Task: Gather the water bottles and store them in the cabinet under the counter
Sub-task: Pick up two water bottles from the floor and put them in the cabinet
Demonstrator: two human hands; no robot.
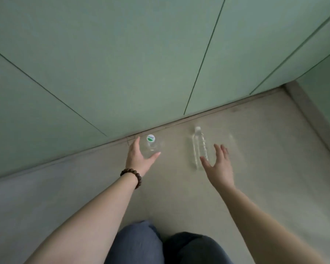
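1. Reaching forward, your left hand is spread wide, thumb and fingers curved around the upright bottle without clearly touching it.
2. Your right hand is open too, fingers splayed, just beside the lying bottle's base; I cannot tell if it touches.
3. That upright bottle stands on the floor with its long axis vertical, its green-and-white cap facing you.
4. The lying bottle rests on its side, white cap pointing toward the cabinet doors.
5. Those green doors are shut, just behind both bottles.
6. A beaded bracelet circles your left wrist; your knees show below.
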